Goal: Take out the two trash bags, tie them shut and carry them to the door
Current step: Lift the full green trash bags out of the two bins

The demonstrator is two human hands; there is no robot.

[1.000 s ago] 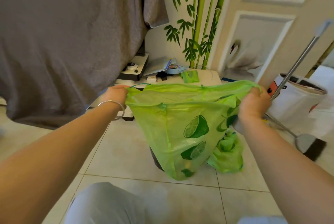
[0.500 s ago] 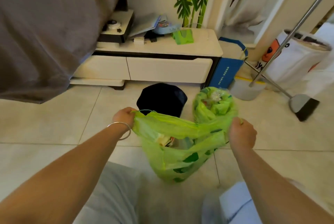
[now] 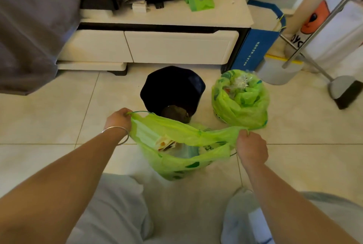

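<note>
A green trash bag with lime prints rests on the floor tiles in front of me, its mouth stretched wide with paper scraps showing inside. My left hand pinches the bag's left rim by its drawstring. My right hand grips the right rim. A second green trash bag sits open and untied on the floor further right, stuffed with wrappers. The black bin stands just behind the held bag, with no liner in it.
A white low cabinet runs along the back, a blue box beside it. A grey cloth hangs at left. A broom and dustpan lean at the right, next to a white bucket.
The bag I held up at chest height has come down to the floor. My view has tilted downward, and both hands kept their grip on the rim.
</note>
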